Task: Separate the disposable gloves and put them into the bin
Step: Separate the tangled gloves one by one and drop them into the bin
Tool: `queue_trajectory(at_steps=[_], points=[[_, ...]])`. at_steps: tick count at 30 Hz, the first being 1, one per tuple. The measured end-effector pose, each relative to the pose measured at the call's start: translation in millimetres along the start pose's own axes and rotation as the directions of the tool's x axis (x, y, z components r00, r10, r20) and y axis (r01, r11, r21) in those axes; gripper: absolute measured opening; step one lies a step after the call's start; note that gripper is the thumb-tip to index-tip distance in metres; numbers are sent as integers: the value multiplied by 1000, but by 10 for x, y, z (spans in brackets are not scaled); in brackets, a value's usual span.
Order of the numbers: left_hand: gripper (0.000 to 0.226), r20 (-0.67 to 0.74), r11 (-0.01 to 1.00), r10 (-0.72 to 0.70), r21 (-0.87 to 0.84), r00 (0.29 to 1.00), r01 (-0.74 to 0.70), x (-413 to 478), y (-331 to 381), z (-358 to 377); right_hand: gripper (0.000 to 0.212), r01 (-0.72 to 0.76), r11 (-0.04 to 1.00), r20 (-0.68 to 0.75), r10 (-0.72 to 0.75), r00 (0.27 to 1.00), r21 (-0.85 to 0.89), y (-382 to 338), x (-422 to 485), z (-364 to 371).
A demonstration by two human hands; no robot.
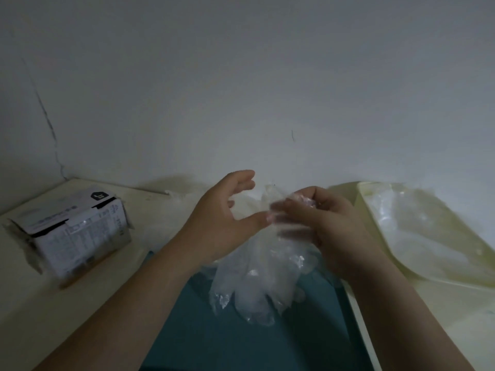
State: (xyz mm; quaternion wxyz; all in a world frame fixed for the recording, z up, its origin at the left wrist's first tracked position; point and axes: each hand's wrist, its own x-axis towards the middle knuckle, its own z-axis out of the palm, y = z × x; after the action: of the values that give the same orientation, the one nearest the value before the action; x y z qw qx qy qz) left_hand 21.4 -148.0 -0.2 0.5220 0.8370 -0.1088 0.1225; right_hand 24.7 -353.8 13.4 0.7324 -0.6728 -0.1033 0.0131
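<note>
Dim cream bench — right hand pinches glove clump, left hand wide; likely mid-separating — next needs one layer pinched.

At centre, the right hand pinches a hanging bunch of clear gloves; the left hand is spread, its thumb touching them. Box at nine o'clock, bin at three.
</note>
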Motion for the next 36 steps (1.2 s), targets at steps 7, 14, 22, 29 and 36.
queue_trajectory(at_steps=[7, 14, 22, 29, 36], points=[[24, -59, 973, -93, -217, 994, 78, -25, 10, 25, 54, -56, 997, 199, 44, 979, 51, -1, -17, -7], [38, -5, 889, -170, -433, 985, 151, -20, -1, -73, 12, -63, 998, 51, 63, 997, -8, 95, 20, -1], [12, -5, 865, -144, -486, 989, 124, 1, 53, -175, 48, -211, 977, 164, 202, 966, 38, 58, 27, -100], [10, 38, 996, 49, 71, 998, -51, -39, 51, -333, 33, -144, 989, 172, 145, 974, -16, 224, 46, 119], [67, 301, 661, -569, 721, 765, 208, -116, 144, -833, 14, -166, 935, 169, 228, 959, -314, 293, 26, 172]])
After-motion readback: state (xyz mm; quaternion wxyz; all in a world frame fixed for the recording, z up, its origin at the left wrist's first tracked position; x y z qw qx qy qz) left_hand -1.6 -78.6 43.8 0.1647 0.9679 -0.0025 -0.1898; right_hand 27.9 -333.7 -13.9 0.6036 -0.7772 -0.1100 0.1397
